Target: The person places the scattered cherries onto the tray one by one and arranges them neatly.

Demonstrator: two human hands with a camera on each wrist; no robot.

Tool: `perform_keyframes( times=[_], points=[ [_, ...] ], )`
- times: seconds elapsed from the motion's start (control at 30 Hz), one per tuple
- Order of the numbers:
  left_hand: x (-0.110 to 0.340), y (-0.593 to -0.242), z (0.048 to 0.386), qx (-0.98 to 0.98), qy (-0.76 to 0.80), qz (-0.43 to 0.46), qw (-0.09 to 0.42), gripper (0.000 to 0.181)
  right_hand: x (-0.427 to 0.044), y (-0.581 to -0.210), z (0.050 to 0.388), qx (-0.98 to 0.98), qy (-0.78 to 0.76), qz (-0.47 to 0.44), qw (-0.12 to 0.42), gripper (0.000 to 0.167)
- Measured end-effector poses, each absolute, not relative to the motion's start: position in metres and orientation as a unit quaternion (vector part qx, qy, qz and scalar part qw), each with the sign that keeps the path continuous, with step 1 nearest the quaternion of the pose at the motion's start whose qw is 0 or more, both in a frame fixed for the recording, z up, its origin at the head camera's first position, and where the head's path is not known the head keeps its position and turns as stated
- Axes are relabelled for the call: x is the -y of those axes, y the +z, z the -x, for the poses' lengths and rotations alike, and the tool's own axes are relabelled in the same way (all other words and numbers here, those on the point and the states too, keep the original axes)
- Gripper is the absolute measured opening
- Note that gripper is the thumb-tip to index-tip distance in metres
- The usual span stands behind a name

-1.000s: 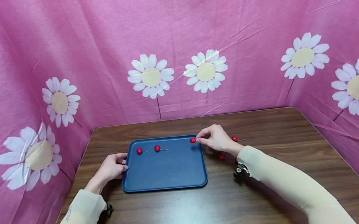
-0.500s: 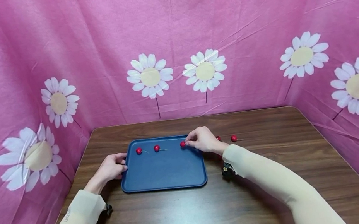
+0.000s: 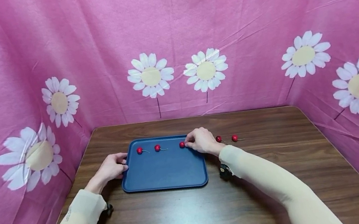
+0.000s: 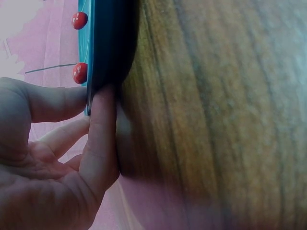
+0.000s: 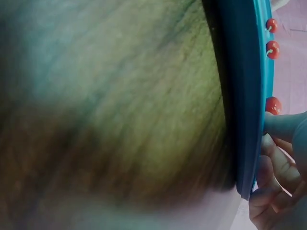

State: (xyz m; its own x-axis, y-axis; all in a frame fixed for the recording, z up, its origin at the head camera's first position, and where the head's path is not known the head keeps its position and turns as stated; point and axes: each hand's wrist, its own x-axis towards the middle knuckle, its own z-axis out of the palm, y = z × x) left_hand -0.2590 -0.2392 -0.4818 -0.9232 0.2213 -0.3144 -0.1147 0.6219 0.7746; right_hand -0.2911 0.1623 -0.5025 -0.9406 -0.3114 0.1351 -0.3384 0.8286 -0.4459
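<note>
My left hand (image 3: 112,167) grips the left rim of a blue tray (image 3: 164,173); the left wrist view has the thumb above the rim and a finger (image 4: 100,139) beneath it. Over the tray's right back part, my right hand (image 3: 201,140) pinches a red cherry (image 3: 182,144) at its right side, probably by the stem, which the fingers hide. In the right wrist view this cherry (image 5: 273,105) sits at the fingertips, at tray level. Two more cherries, a left one (image 3: 139,150) and a middle one (image 3: 157,147), lie along the tray's back with stems pointing right.
On the brown wooden table (image 3: 182,221), right of the tray, lie a darker cherry (image 3: 218,138) by the right wrist and another cherry (image 3: 234,138) beyond it. A pink cloth (image 3: 165,20) with printed daisies hangs around the table's back and sides.
My right hand has moved left from the tray's right edge, carrying the cherry inward and slightly nearer me, then stayed almost still. The left hand, tray and other two tray cherries have stayed put.
</note>
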Motion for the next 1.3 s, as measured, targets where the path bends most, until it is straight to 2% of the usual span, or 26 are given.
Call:
perform_keyframes(
  times=[0.33, 1.3],
  points=[
    [0.2399, -0.4836, 0.2600, -0.880, 0.432, -0.032, 0.193, 0.062, -0.1594, -0.5009, 0.2893, 0.956, 0.234, -0.175, 0.005, 0.007],
    [0.2394, -0.4826, 0.2600, -0.884, 0.424, -0.031, 0.194, 0.062, -0.1642, -0.5017, 0.2860, 0.952, 0.242, -0.186, 0.014, 0.007]
  ],
)
